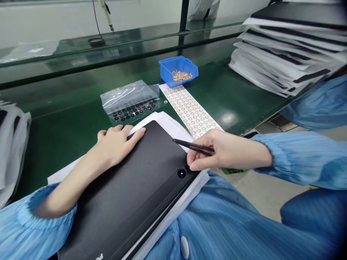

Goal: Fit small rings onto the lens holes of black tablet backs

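Here we go: two bare hands in play, the left hand (pixel 114 146) and the right hand (pixel 226 150), with just one pair of slim black tweezers (pixel 193 147)! One flat black panel (pixel 127 184) across the lap, and on it two round black rings (pixel 181 173), the second half hidden by fingertips (pixel 193 167). Up the bench, one blue plastic bin (pixel 169 70), one clear plastic bag (pixel 130 97), one long white sheet of tan rings (pixel 189 112), too many to count, one loose tan ring (pixel 165 102), and two stacks of white-wrapped black panels (pixel 287 54)!

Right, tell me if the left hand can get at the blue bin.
Probably yes: the left hand rests on the black panel, and only a flat plastic bag lies toward the blue bin.
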Tool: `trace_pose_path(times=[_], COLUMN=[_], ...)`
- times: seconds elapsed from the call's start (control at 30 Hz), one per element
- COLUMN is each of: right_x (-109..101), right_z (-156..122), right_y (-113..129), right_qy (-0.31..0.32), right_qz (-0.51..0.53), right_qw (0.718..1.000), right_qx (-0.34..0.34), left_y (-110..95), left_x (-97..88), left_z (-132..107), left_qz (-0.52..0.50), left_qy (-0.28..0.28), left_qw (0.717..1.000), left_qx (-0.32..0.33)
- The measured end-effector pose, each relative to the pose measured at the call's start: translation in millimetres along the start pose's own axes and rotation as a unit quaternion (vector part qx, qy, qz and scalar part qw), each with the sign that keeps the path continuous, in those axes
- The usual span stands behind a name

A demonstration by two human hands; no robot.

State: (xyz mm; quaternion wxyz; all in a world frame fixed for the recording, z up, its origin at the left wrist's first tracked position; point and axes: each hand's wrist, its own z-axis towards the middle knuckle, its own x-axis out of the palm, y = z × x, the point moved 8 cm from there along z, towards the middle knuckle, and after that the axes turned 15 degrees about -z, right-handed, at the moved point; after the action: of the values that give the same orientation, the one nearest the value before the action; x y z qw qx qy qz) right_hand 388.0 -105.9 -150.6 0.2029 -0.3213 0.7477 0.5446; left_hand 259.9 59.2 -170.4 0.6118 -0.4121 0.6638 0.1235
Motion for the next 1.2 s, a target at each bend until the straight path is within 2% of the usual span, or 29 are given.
trace_pose_path(times=[0.17,0.43,0.63,0.7,0.77,0.83,0.87,0.93,1.03,1.1,1.2], right_x=[-3.3,-2.0,-4.3,-4.9,-10.6,-22.8,-29.5,-34.0,-20.8,-11.1,-1.0], right_z=[2.3,0.5,0.6,-1.3,-7.2,-18.8,-27.0,-42.7,-52.5,-53.1,-48.9], right_y=[-1.0,1.4,13.4,18.2,21.0,16.5,11.1,-2.8,-12.7,-12.3,-13.6], right_qy=[-0.033,-0.051,-0.095,-0.111,-0.152,-0.236,-0.289,-0.361,-0.362,-0.352,-0.347], right_qz=[-0.025,-0.059,-0.165,-0.168,-0.135,-0.074,-0.036,0.046,0.110,0.091,0.097], right_qw=[0.999,0.996,0.981,0.977,0.973,0.963,0.953,0.930,0.926,0.931,0.933], right_qx=[0.034,0.039,-0.031,-0.072,-0.107,-0.103,-0.087,-0.043,-0.020,-0.017,0.002], left_y=[-0.5,0.8,-0.2,-4.7,-19.2,-43.7,-57.7,-85.6,-113.1,-118.9,-119.6], left_x=[-0.1,0.3,0.5,-5.2,-18.0,-27.5,-26.1,-11.5,20.6,34.3,41.0], left_z=[-1.1,-1.3,0.3,-4.1,-18.1,-43.2,-57.0,-83.2,-111.2,-117.5,-116.4], left_qz=[-0.002,-0.008,-0.002,0.011,0.033,0.037,0.024,-0.009,0.012,0.049,0.067], left_qy=[-0.001,-0.006,-0.004,-0.037,-0.118,-0.197,-0.204,-0.155,-0.054,-0.036,-0.042], left_qw=[1.000,1.000,1.000,0.999,0.991,0.971,0.961,0.943,0.915,0.905,0.904], left_qx=[0.003,0.002,0.008,0.017,0.056,0.134,0.184,0.293,0.401,0.421,0.421])
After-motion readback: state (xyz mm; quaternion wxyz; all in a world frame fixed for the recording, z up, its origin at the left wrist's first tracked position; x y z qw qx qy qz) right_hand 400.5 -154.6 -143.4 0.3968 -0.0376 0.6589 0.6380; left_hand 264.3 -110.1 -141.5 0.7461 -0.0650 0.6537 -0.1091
